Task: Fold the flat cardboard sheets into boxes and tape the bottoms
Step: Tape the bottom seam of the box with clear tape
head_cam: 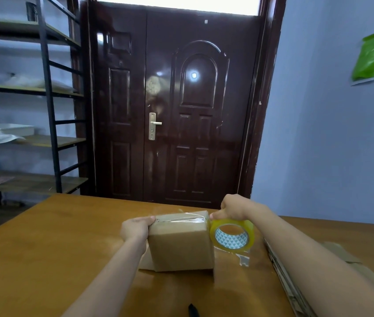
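Cardboard box is standing on the table at lower centre, clear tape lying along its top seam. The left hand is clamping its left top edge, while the right hand is gripping the roll against its right top corner; flat sheets are lying at lower right

On the table, the tape roll sits right of the box, flat sheets farther right.

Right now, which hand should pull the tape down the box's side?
Right. The right hand already holds the tape roll at the box's right edge, with tape laid across the top; the left hand is braced on the opposite edge.
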{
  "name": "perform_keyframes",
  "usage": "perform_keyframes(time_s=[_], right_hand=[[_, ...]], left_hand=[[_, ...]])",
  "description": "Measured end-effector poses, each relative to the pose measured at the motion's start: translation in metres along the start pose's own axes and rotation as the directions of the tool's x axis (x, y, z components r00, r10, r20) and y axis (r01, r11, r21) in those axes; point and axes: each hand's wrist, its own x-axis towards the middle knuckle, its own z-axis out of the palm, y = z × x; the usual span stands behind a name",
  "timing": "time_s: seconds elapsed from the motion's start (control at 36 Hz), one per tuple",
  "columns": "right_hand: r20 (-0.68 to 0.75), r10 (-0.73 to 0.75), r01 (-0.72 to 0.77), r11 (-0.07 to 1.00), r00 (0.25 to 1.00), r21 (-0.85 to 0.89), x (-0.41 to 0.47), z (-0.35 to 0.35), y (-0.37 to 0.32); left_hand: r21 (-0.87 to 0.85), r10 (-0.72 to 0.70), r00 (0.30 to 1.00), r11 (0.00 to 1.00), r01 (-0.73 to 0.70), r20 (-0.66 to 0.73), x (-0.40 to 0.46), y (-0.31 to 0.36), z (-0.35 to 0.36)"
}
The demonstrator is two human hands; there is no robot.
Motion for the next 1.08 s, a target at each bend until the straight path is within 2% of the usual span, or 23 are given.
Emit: perform_keyframes(time_s=[0.11,0.28,0.36,0.56,0.61,0.69,0.83,1.08], right_hand=[[-0.006,-0.003,0.003,1.0,1.0,-0.001,-0.002,0.001,-0.001],[-0.029,-0.013,0.014,1.0,0.999,0.008,-0.003,0.005,-0.002],[-0.033,-0.02,0.02,0.999,0.999,0.025,-0.005,0.006,-0.001],[-0.04,-0.028,0.03,0.998,0.999,0.052,-0.007,0.009,-0.002],[-0.039,-0.029,0.031,0.998,0.999,0.053,-0.008,0.009,-0.002],[-0.03,-0.032,0.033,0.998,0.999,0.05,-0.008,0.008,-0.003],[-0.032,-0.031,0.033,0.998,0.999,0.056,-0.008,0.009,-0.005],[-0.02,-0.027,0.028,0.997,0.999,0.068,-0.006,0.012,-0.006]], left_hand=[[-0.024,-0.019,1.0,1.0,0.019,0.007,0.002,-0.003,0.001],[-0.192,-0.256,0.964,0.945,0.265,0.069,0.004,-0.012,0.004],[-0.216,-0.358,0.927,0.902,0.374,0.109,0.004,-0.01,0.007],[-0.217,-0.403,0.912,0.886,0.409,0.075,0.003,-0.011,0.012],[-0.168,-0.343,0.938,0.923,0.347,0.055,0.006,-0.014,0.013],[-0.047,-0.1,0.995,0.994,0.1,0.003,0.013,-0.017,0.014],[0.069,0.163,0.986,0.985,-0.161,-0.036,0.021,-0.021,0.012],[0.227,0.336,0.933,0.926,-0.302,-0.127,0.026,-0.027,0.01]])
